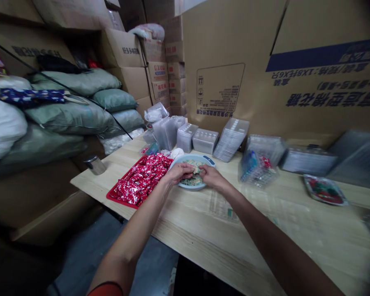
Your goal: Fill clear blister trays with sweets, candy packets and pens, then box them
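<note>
Both hands work over a light-blue bowl (193, 188) on the wooden table. Inside the bowl lie small pale yellow and greenish pieces (189, 181), too small to name. My left hand (179, 173) reaches over the bowl's left side with its fingers closed together. From the right, my right hand (212, 176) comes in with fingers pinched, close to the left fingertips. Some pale pieces show between the two hands, but what each one grips is not clear. Left of the bowl, a red tray (121, 200) is heaped with shiny red-and-white packets (143, 179).
Stacks of clear plastic trays (205, 141) line the table's back edge before a large cardboard box (216, 49). A metal cup (94, 164) stands at the left corner. A filled clear pack (325, 190) lies at right. Green sacks (77, 115) and cartons rise at left.
</note>
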`<action>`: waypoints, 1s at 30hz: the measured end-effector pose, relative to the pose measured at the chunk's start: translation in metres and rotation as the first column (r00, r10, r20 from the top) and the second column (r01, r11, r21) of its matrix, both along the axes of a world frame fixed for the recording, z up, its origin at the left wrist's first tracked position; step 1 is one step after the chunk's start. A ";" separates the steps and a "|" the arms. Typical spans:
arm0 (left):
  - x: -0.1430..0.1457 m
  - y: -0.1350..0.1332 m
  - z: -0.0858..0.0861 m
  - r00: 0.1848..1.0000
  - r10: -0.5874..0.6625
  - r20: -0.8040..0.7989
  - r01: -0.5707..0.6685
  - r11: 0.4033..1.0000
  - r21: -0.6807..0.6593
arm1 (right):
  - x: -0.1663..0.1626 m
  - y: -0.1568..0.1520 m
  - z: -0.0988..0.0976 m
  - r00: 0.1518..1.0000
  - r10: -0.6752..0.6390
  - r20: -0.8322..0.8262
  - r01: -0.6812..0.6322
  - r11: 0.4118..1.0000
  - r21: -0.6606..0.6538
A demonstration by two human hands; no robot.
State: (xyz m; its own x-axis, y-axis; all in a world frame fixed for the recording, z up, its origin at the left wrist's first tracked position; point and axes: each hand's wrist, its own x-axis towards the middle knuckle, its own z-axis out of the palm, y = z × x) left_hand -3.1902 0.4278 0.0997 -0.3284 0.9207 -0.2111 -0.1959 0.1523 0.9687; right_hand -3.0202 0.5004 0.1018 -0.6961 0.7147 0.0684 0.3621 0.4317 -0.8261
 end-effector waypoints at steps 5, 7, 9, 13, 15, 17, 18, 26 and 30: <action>0.011 0.005 -0.005 0.998 0.021 0.063 -0.022 1.000 0.014 | -0.017 0.003 0.001 0.992 -0.112 -0.065 0.094 0.968 -0.233; 0.012 0.005 -0.004 0.993 0.028 0.115 -0.031 0.999 0.019 | -0.018 0.003 0.001 0.989 -0.136 -0.057 0.117 0.961 -0.252; 0.010 0.004 -0.003 0.986 0.011 0.167 -0.014 1.000 0.016 | -0.019 0.004 0.001 0.989 -0.141 -0.053 0.121 0.954 -0.273; 0.002 -0.002 0.001 0.988 0.041 0.151 -0.044 0.999 0.016 | -0.020 0.006 0.003 0.982 -0.178 -0.064 0.155 0.950 -0.272; 0.001 -0.004 0.002 0.994 0.058 0.094 -0.060 0.998 0.023 | -0.021 0.007 0.003 0.975 -0.208 -0.082 0.183 0.953 -0.240; 0.001 -0.004 0.001 0.996 0.071 0.052 -0.073 0.997 0.037 | -0.024 0.008 0.001 0.967 -0.229 -0.108 0.203 0.957 -0.209; 0.002 -0.004 0.001 0.996 0.080 0.041 -0.082 0.996 0.046 | -0.026 0.009 -0.001 0.965 -0.233 -0.122 0.205 0.957 -0.205; 0.007 0.001 -0.006 0.977 0.205 -0.054 -0.197 0.973 0.117 | -0.034 0.004 -0.005 0.969 -0.161 -0.189 0.061 0.892 -0.449; 0.009 0.000 -0.006 0.974 0.224 -0.030 -0.219 0.968 0.122 | -0.031 0.002 -0.003 0.964 -0.128 -0.232 -0.001 0.875 -0.483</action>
